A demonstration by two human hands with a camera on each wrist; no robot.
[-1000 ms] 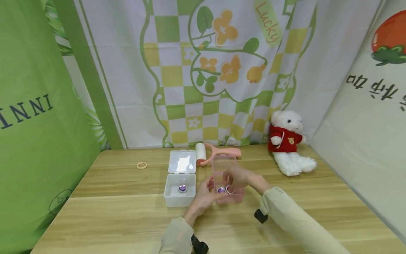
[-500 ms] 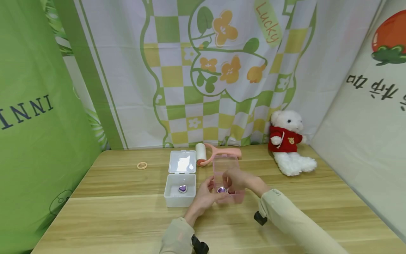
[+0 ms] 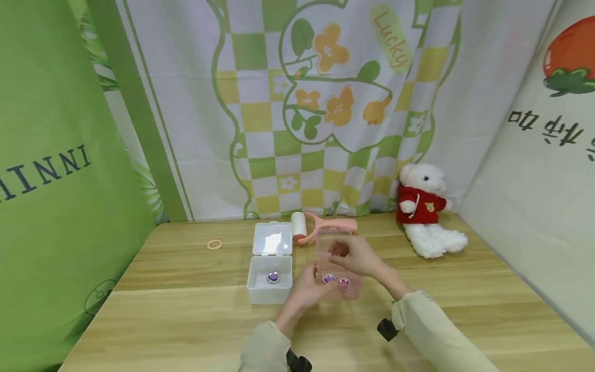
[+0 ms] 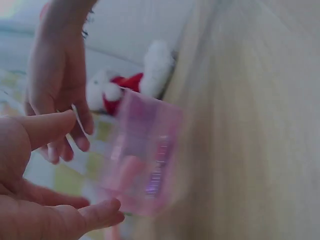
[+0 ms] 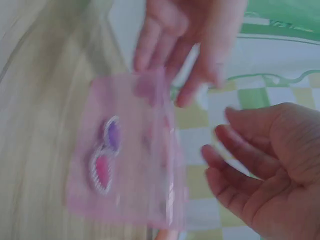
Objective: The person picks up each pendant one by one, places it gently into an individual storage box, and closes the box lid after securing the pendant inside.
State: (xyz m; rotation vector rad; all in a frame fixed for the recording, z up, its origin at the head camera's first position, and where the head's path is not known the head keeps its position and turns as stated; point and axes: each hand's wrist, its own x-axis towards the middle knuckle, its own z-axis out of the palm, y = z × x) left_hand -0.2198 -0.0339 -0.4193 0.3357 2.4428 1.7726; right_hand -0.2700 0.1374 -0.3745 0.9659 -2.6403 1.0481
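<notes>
A pink clear box (image 3: 352, 293) stands with its lid up. On its floor lie a purple gem (image 3: 329, 278) and a pink gem (image 3: 344, 284), both with pale beaded rims. My left hand (image 3: 308, 290) is at the box's left side, thumb and fingers spread; in the left wrist view its fingertips (image 4: 107, 207) are near or touching the box. Above the box hovers my right hand (image 3: 355, 256), its fingers loosely bent and holding nothing, as the right wrist view shows (image 5: 275, 170). To the left, a white box (image 3: 269, 295) with raised lid holds another purple gem (image 3: 273, 277).
A lint roller with pink handle (image 3: 337, 223) lies behind the boxes. The small orange-tan ring (image 3: 214, 245) rests at the left of the wooden table (image 3: 195, 320). A white plush toy in a red top (image 3: 423, 209) sits at the back right.
My right hand has let go of the pink gem in the pink box and lifted up out of it. The left hand stays beside the box. The head view has shifted slightly.
</notes>
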